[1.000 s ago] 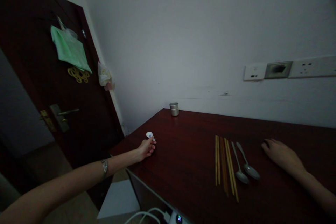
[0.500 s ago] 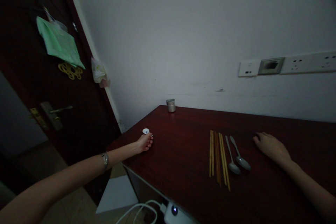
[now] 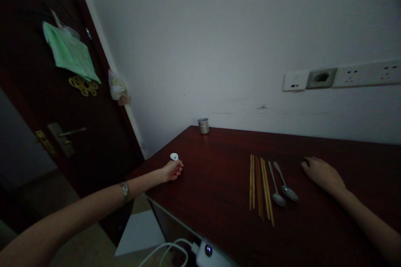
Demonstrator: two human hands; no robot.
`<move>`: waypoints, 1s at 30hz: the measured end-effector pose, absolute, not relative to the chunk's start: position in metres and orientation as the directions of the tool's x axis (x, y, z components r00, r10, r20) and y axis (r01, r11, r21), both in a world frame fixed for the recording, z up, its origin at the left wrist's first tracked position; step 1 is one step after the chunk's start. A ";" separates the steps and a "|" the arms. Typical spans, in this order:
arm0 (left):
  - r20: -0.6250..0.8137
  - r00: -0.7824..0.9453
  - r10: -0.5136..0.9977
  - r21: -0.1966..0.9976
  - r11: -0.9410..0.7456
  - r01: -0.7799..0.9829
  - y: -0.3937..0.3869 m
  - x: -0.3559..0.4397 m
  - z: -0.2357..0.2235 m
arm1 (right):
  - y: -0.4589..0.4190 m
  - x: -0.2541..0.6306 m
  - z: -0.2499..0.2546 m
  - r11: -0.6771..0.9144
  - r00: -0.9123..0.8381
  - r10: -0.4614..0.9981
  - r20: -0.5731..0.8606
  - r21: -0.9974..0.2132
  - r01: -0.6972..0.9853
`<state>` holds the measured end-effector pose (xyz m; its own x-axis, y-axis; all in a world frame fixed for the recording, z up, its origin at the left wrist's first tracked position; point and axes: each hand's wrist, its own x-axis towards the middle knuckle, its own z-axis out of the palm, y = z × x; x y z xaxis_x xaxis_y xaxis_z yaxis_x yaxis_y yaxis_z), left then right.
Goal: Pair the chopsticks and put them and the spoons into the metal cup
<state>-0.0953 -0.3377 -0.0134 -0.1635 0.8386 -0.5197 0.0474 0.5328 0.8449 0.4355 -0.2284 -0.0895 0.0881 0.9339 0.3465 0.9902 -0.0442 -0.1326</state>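
My left hand [image 3: 173,170] is at the left edge of the dark red table [image 3: 216,200], its fingers closed on a small white soup spoon [image 3: 174,157]. The spoon's bowl, with a dark mark in it, sticks out beyond my thumb. On the right, my right hand [image 3: 322,174] lies palm down on the tabletop, holding nothing, its fingers partly hidden behind the back of the hand. Left of it lie two metal spoons [image 3: 288,192] [image 3: 278,198], side by side. Several wooden chopsticks [image 3: 267,190] are lined up beside them.
A metal cup [image 3: 203,126] stands near the table's far left corner by the wall. Below the front edge are white cables [image 3: 172,245] and a white device [image 3: 213,255] with a lit display. A dark door [image 3: 103,133] is at the left; sockets [image 3: 351,76] line the wall.
The white spoon's bowl has tilted slightly, showing more of its face, as my left hand turns a little. My right hand stays on the table, and the other things have not moved.
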 end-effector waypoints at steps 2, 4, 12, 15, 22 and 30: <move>-0.517 -0.167 0.840 0.847 0.530 0.047 -0.339 -0.095 -0.012 | -0.229 0.435 -0.089 -0.023 0.043 0.944 0.326 -0.064 0.998; -0.516 -0.156 0.842 0.848 0.528 0.050 -0.340 -0.097 -0.011 | -0.230 0.435 -0.087 -0.025 0.035 0.948 0.317 -0.037 0.999; -0.477 -0.042 0.878 0.837 0.469 0.283 -0.322 -0.099 0.029 | -0.234 0.431 -0.082 -0.041 0.052 0.943 0.327 -0.040 0.998; -0.429 0.079 0.900 0.815 0.349 0.462 -0.313 -0.080 0.059 | -0.234 0.430 -0.083 -0.042 0.059 0.931 0.359 -0.056 0.998; -0.183 0.252 0.950 0.625 -0.085 0.776 -0.283 0.001 0.126 | -0.241 0.425 -0.073 -0.043 0.064 0.932 0.358 -0.066 0.997; 0.073 0.585 0.808 0.623 -0.495 0.605 -0.266 0.086 0.168 | -0.245 0.419 -0.066 -0.074 0.102 0.929 0.355 -0.092 0.993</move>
<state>0.0860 -0.2664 0.1675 0.5851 0.8077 0.0732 0.6053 -0.4950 0.6234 0.4187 -0.2453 -0.0664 0.1023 0.9294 0.3548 0.9930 -0.0742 -0.0918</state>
